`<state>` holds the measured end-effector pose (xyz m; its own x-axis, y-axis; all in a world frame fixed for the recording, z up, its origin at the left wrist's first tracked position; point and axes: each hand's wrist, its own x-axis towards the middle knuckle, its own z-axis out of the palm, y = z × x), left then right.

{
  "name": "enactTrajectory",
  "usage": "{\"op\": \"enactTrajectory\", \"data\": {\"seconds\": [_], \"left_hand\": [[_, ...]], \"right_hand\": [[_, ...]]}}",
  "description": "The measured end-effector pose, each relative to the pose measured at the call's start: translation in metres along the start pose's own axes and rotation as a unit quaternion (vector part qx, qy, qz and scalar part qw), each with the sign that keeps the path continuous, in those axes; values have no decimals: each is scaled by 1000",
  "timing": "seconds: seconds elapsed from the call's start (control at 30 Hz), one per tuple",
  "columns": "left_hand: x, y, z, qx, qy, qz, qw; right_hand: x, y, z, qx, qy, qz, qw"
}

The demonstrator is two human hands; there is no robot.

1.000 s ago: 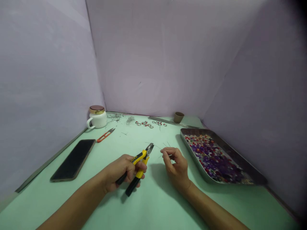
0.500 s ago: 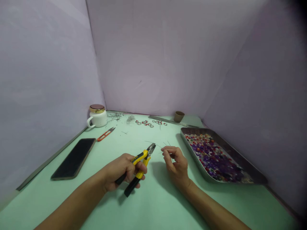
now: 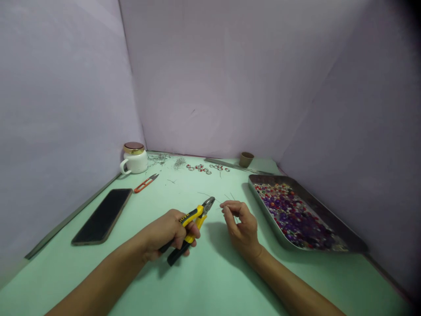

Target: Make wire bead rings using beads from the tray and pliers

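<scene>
Yellow and black pliers [image 3: 196, 213] are gripped in my left hand [image 3: 174, 230], their jaws pointing up and to the right. A thin wire [image 3: 217, 202] runs between the jaw tips and the pinched fingertips of my right hand [image 3: 241, 224]. Whether the jaws bite on the wire is too small to tell. Several loose thin wires [image 3: 232, 196] lie on the table just beyond my right fingers, and one more wire [image 3: 204, 193] lies behind the plier jaws.
At right stands a metal tray [image 3: 268, 214] of mixed beads. A phone [image 3: 102, 216], red thread snips [image 3: 146, 183] and a lidded white mug [image 3: 136, 161] are at left. Along the back are wire scraps [image 3: 159, 158], red-and-clear bead rings [image 3: 200, 168], long wires [image 3: 230, 165] and a brown cup [image 3: 246, 159].
The plier handles have come slightly closer together in my left hand, and the jaws look more closed. My right hand has hardly moved. The view has shifted a little.
</scene>
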<state>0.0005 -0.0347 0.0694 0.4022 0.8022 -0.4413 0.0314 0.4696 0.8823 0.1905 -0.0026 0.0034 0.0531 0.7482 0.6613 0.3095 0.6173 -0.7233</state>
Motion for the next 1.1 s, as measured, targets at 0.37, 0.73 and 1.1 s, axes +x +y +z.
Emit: {"op": "enactTrajectory", "data": {"seconds": [0.37, 0.73, 1.1], "left_hand": [[0, 4, -2, 7, 18, 11, 1000], [4, 2, -6, 55, 76, 17, 995], [6, 2, -14, 19, 82, 41, 996]], "right_hand": [[0, 1, -2, -4, 0, -21, 1000], [-2, 8, -2, -36, -21, -70, 997], [-2, 4, -2, -20, -20, -35, 999]]}}
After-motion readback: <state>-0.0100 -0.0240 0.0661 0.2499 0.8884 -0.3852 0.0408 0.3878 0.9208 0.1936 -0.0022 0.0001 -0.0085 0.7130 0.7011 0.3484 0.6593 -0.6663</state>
